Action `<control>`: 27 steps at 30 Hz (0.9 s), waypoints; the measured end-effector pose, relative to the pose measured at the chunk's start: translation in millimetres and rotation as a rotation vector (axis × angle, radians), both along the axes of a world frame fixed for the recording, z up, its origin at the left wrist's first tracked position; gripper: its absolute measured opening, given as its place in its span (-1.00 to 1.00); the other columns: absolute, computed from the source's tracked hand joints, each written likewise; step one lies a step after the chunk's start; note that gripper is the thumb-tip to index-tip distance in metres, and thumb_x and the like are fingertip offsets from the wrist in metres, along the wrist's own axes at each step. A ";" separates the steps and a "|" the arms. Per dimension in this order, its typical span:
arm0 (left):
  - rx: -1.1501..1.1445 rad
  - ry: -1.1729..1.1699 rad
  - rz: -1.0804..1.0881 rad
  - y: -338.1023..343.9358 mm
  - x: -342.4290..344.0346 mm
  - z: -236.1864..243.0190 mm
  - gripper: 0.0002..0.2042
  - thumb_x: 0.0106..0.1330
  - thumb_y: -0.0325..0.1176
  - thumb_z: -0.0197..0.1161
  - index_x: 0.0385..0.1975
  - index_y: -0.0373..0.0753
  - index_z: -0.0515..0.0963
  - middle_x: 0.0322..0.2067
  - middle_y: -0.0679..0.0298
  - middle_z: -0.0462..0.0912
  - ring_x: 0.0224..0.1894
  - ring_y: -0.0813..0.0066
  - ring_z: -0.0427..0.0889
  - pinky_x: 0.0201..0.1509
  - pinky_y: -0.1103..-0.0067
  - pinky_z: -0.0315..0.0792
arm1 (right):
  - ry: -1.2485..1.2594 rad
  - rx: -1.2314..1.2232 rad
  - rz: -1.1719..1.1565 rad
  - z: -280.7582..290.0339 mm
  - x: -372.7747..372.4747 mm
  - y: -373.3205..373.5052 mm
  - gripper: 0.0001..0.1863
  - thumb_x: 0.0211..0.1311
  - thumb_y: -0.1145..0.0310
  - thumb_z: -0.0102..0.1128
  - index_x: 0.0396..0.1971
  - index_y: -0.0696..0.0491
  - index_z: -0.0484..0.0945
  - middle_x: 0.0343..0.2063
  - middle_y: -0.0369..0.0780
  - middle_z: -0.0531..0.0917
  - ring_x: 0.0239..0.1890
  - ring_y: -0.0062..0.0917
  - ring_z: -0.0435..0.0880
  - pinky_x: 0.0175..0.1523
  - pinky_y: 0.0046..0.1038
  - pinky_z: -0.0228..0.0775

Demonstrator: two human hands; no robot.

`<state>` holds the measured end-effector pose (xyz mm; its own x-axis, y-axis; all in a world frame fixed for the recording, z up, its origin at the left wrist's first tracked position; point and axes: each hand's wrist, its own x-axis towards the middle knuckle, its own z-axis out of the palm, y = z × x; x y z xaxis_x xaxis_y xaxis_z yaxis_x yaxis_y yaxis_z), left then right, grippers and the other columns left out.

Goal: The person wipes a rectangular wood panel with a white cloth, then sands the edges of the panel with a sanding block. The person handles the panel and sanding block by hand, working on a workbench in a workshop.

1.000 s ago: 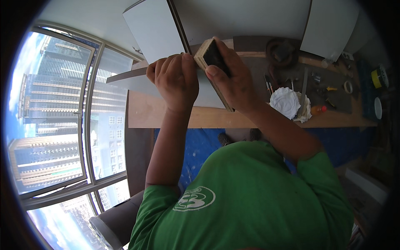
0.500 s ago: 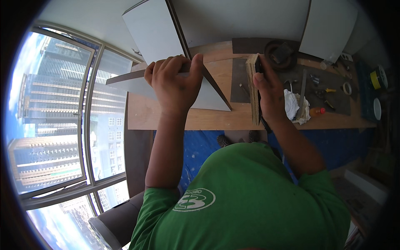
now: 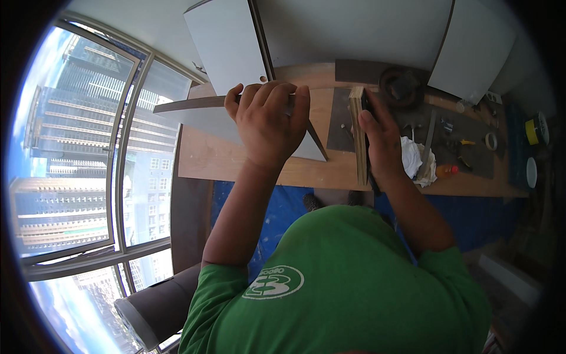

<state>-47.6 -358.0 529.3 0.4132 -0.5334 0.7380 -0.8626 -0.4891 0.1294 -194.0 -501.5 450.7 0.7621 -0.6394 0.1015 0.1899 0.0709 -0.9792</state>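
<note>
wooden worktop [image 3: 236, 159] is seen from above, with a grey panel [image 3: 277, 138] lying on it. the panel's raised edge strip [image 3: 188, 105] is gripped by the left hand [image 3: 268, 121], fingers curled over it. a plywood block [image 3: 358, 135] is held upright on edge on the worktop, just right of the panel, by the right hand [image 3: 380, 138], closed around it. a white rag [image 3: 415, 162], an orange bottle [image 3: 446, 171] and small tools lie further right. a window [image 3: 76, 165] is at the left.
</note>
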 end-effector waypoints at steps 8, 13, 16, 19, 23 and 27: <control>-0.109 0.076 -0.028 -0.4 1.8 -0.6 -0.76 0.54 -0.33 0.16 -0.35 -0.20 0.73 -0.29 0.35 0.82 -0.18 0.41 0.72 0.30 0.32 0.25 | -0.088 0.285 0.132 -5.3 -7.4 -12.0 -0.33 0.57 -0.05 0.09 0.40 0.18 0.38 -0.03 -0.15 0.66 -0.16 -0.54 0.68 0.01 -0.46 0.57; -0.183 0.054 -0.107 11.0 13.0 -9.4 -0.80 0.49 -0.28 0.20 -0.31 -0.19 0.71 -0.22 0.28 0.81 -0.09 0.28 0.73 0.33 0.27 0.31 | 0.017 0.773 0.238 -4.2 -10.0 -13.8 -0.32 0.54 -0.23 -0.04 0.16 0.16 0.51 -0.09 -0.11 0.67 -0.26 -0.50 0.69 -0.14 -0.42 0.59; -0.143 -0.046 -0.105 36.0 37.9 -12.4 -0.82 0.48 -0.30 0.22 -0.31 -0.20 0.71 -0.21 0.26 0.80 -0.05 0.24 0.73 0.29 0.26 0.36 | 0.047 0.702 0.302 11.1 -11.2 -9.2 -0.30 0.56 -0.23 -0.06 0.19 0.16 0.53 -0.08 -0.09 0.66 -0.22 -0.51 0.69 -0.15 -0.44 0.59; -0.235 -0.119 0.002 73.7 92.9 -4.0 -0.77 0.46 -0.30 0.20 -0.45 -0.21 0.66 -0.37 0.26 0.75 -0.14 0.22 0.70 0.16 0.29 0.40 | -0.023 0.205 0.313 40.6 -8.3 -5.4 -0.36 0.58 -0.09 0.01 0.34 0.15 0.46 -0.03 -0.11 0.64 -0.18 -0.55 0.67 -0.11 -0.46 0.58; -0.258 -0.195 0.078 94.4 127.2 -19.6 -0.72 0.42 -0.31 0.14 -0.57 -0.21 0.58 -0.49 0.26 0.64 -0.29 0.23 0.61 0.05 0.33 0.36 | -0.128 -0.791 0.215 85.1 9.9 -9.9 -0.32 0.56 0.11 0.17 0.52 0.12 0.29 0.05 -0.14 0.61 -0.11 -0.55 0.62 -0.01 -0.47 0.52; -0.375 -0.239 0.068 91.4 129.2 -34.0 -0.74 0.37 -0.32 0.15 -0.60 -0.19 0.55 -0.52 0.30 0.61 -0.33 0.29 0.57 0.06 0.38 0.33 | -0.271 -1.026 0.246 96.5 33.7 3.9 -0.33 0.41 0.24 0.39 0.44 0.08 0.43 0.00 -0.13 0.58 -0.06 -0.50 0.62 -0.02 -0.46 0.56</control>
<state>81.6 -266.6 495.4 0.2320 -0.1888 0.9542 -0.8575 -0.5028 0.1090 -160.3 -497.5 547.1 0.7293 0.0128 0.6840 0.5009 -0.6910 -0.5211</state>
